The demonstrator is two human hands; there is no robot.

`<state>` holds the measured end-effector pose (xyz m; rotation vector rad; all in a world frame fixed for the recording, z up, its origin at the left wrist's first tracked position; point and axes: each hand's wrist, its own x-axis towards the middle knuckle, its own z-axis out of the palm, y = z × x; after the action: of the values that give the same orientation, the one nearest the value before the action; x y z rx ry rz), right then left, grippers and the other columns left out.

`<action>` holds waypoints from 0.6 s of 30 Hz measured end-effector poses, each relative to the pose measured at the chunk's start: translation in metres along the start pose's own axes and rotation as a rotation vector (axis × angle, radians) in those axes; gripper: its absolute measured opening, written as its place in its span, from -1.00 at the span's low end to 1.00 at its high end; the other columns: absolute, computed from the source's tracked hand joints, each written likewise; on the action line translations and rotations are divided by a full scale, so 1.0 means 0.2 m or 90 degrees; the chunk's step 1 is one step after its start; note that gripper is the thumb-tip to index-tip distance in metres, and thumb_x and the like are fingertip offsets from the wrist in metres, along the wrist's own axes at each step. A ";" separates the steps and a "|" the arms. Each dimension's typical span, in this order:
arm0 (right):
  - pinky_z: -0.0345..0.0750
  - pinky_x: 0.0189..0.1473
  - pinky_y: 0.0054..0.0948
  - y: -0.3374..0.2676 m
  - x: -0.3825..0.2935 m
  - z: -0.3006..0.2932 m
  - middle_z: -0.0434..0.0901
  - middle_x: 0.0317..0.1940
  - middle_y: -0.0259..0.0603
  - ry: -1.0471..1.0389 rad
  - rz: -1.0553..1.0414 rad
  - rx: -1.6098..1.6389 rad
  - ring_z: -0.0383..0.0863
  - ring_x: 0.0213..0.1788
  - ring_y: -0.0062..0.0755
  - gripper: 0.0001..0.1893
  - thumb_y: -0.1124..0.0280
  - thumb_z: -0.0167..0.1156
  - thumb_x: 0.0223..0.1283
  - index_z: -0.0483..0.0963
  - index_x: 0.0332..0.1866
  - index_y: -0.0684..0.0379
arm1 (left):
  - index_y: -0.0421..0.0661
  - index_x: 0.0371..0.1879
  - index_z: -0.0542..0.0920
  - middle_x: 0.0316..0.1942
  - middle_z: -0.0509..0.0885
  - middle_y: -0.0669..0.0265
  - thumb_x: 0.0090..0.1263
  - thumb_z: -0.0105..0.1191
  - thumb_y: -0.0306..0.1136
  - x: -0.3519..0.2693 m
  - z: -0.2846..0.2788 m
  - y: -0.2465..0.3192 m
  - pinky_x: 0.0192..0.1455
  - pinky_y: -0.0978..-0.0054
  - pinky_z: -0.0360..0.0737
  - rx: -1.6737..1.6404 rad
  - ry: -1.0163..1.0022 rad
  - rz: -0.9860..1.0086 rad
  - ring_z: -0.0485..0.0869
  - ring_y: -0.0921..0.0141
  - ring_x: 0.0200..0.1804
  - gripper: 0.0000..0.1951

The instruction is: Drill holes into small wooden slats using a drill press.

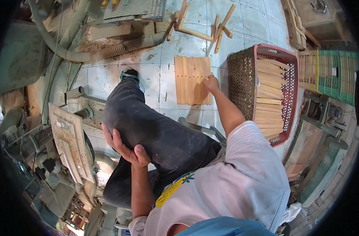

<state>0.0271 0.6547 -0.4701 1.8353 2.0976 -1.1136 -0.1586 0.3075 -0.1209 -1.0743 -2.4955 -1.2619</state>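
Note:
Several light wooden slats (192,81) lie side by side on the tiled floor, with a row of small dark holes across their middle. My right hand (212,83) touches the right edge of this row, its fingers bent over the outermost slat; whether it grips the slat cannot be told. Over my dark trouser leg, my left hand (127,149) is held with fingers and thumb apart and nothing in it. To the right of the slats stands a reddish plastic crate (241,82) with perforated walls, holding a tall stack of similar wooden pieces (269,97).
Wooden frame parts (197,34) lie on the floor beyond the slats. A ribbed dust hose (99,54) runs across the upper left. Green and tan crates (335,73) stand at the far right. A dusty wooden panel (71,141) is at the left, near machinery.

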 end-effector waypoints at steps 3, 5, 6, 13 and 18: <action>0.60 0.38 -0.03 0.21 -0.07 0.08 0.67 0.25 0.17 -0.028 0.160 -0.027 0.67 0.33 0.18 -0.47 0.25 0.35 0.20 0.57 0.25 0.29 | -0.20 0.63 0.25 0.67 0.08 -0.41 0.68 -0.18 0.19 0.01 0.01 0.02 0.65 -0.27 0.14 0.017 -0.009 -0.007 0.16 -0.25 0.67 -0.23; 0.58 0.42 -0.04 0.26 -0.13 0.11 0.63 0.28 0.17 -0.072 0.186 -0.045 0.64 0.36 0.21 -0.44 0.26 0.36 0.18 0.54 0.28 0.27 | -0.20 0.63 0.24 0.67 0.07 -0.42 0.69 -0.20 0.20 0.02 0.02 0.03 0.65 -0.27 0.12 0.047 -0.012 -0.002 0.15 -0.25 0.68 -0.22; 0.57 0.42 -0.05 0.25 -0.15 0.12 0.63 0.28 0.17 -0.073 0.184 -0.024 0.62 0.36 0.21 -0.45 0.26 0.35 0.20 0.55 0.29 0.26 | -0.20 0.63 0.24 0.67 0.06 -0.41 0.68 -0.21 0.21 0.02 0.03 0.04 0.66 -0.29 0.09 0.032 -0.008 -0.007 0.14 -0.26 0.68 -0.22; 0.60 0.31 -0.09 -0.04 -0.31 -0.27 0.66 0.16 0.05 0.114 -0.152 0.145 0.67 0.24 0.08 -0.59 0.35 0.31 0.37 0.59 0.27 0.20 | -0.17 0.66 0.19 0.69 0.07 -0.34 0.66 -0.19 0.22 0.06 0.06 0.07 0.69 -0.30 0.02 0.063 -0.031 -0.002 0.12 -0.25 0.69 -0.19; 0.68 -0.08 -0.25 -0.17 -0.41 -0.97 0.73 -0.24 -0.11 0.357 -0.475 0.182 0.76 -0.19 -0.11 -0.85 0.46 0.27 0.40 0.68 -0.01 0.21 | -0.19 0.66 0.20 0.69 0.10 -0.30 0.64 -0.19 0.23 0.07 0.08 0.09 0.69 -0.30 0.03 0.077 -0.031 0.013 0.14 -0.23 0.69 -0.17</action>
<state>0.0846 0.7060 -0.2711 1.6281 3.2792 -1.1600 -0.1543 0.3337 -0.1131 -1.1113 -2.5516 -1.0770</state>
